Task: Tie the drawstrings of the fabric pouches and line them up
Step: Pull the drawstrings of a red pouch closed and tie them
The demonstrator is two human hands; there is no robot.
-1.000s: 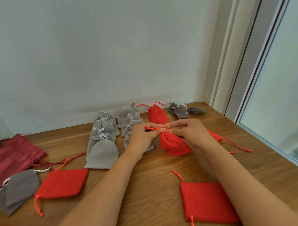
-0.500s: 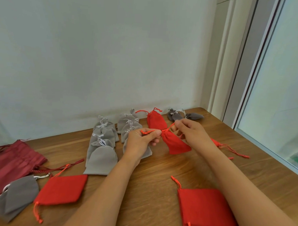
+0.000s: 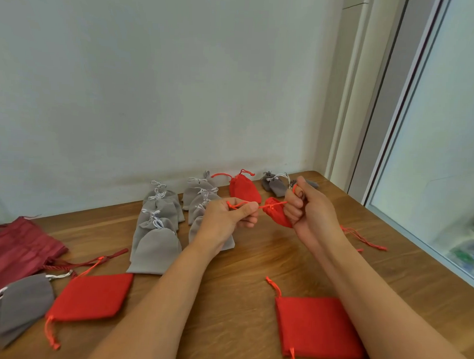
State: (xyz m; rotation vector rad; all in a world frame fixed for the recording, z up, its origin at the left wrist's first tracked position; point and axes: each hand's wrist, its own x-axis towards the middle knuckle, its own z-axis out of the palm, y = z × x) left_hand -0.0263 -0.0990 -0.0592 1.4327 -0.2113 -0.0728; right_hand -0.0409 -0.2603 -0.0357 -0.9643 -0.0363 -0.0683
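Seeing both grips pinched on drawstring (image 3: pixel 267 206) of red pouch (image 3: pixel 275 217) – left hand (image 3: pixel 226 219), right hand (image 3: pixel 310 209) – I fear uneven pull lets it slip.

A cinched red pouch (image 3: pixel 276 216) hangs above the worktop (image 3: pixel 239 288). Its drawstring (image 3: pixel 270 205) is stretched taut between the left hand (image 3: pixel 226 219) and right hand (image 3: pixel 310 209). Behind it, a tied red pouch (image 3: pixel 243 189) lies near the wall beside overlapping rows of tied grey pouches (image 3: pixel 157 246). A flat right red pouch (image 3: pixel 319 326) and a flat left red pouch (image 3: pixel 89 297) lie nearer, untied.
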